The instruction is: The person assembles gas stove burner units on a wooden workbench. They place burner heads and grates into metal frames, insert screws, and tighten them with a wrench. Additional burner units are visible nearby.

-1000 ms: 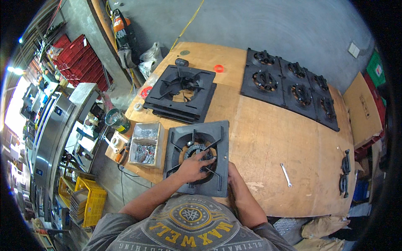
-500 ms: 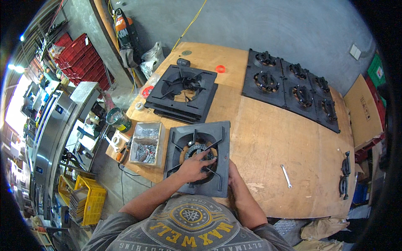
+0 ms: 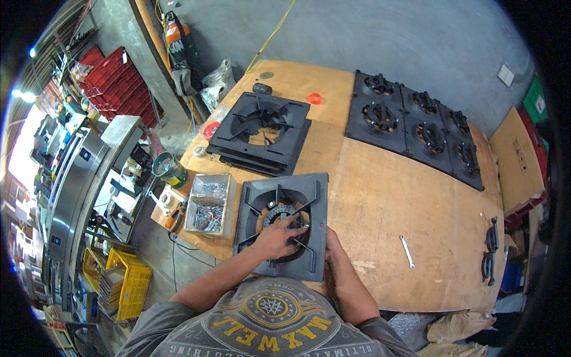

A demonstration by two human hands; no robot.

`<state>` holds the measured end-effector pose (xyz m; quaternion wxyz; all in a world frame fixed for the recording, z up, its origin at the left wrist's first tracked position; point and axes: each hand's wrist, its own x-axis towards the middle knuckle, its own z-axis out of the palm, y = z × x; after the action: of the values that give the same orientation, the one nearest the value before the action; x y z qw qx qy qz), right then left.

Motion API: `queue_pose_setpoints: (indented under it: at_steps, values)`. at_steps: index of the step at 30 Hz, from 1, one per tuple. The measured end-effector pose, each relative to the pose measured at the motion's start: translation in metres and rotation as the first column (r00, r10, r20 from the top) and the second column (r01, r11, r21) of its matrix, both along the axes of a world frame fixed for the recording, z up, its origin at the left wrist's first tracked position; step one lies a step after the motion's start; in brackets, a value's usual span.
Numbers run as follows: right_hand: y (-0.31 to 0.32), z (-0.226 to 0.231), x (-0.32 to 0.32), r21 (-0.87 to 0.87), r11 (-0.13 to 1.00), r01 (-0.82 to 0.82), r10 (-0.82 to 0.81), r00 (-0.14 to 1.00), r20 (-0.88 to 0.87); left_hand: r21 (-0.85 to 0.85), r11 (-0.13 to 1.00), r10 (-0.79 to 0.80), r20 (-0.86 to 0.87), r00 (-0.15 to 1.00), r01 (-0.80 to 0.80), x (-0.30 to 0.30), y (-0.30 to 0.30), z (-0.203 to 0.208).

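A black cast-iron stove top [image 3: 317,238] lies at the table's near edge, directly before me. Its round burner [image 3: 278,214] shows in the central opening. My left hand [image 3: 277,239] rests over the burner, fingers stretched and spread, touching its right side near the grate bars. Against the plate's right edge is my right hand [image 3: 333,246]; its fingers are hidden behind and under that edge. A divided box of screws and small hardware [image 3: 208,205] stands just left of the plate.
Stacked black stove tops [image 3: 285,152] lie farther back, near a red ring [image 3: 314,99]. Several assembled burner plates [image 3: 410,143] fill the back right. A wrench [image 3: 407,251] lies to the right; black burner parts [image 3: 490,250] sit at the right edge. Orange-handled pliers [image 3: 176,218] are left.
Almost nothing differs. The whole view has shifted very slightly, while both hands keep their places on the stove top.
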<state>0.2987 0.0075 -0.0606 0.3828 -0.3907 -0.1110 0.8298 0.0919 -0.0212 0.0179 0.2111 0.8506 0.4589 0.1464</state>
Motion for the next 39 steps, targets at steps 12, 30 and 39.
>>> queue_pose_setpoints:
  at_steps: [12,30,39]
  values:
    - [0.0,-0.017,-0.003,0.083,0.995,-0.048,0.029,0.976,0.214,-0.056,0.998,0.017,-0.02,1.0,-0.018,0.001,-0.001,0.002]
    - [0.003,0.005,0.005,0.052,0.987,-0.155,0.144,0.975,0.171,-0.015,1.0,0.023,0.02,1.0,-0.022,0.0,-0.002,0.0]
    - [0.005,0.001,0.012,0.047,0.981,-0.187,0.181,0.978,0.104,-0.034,0.999,0.024,-0.002,1.0,-0.024,0.002,0.0,0.001]
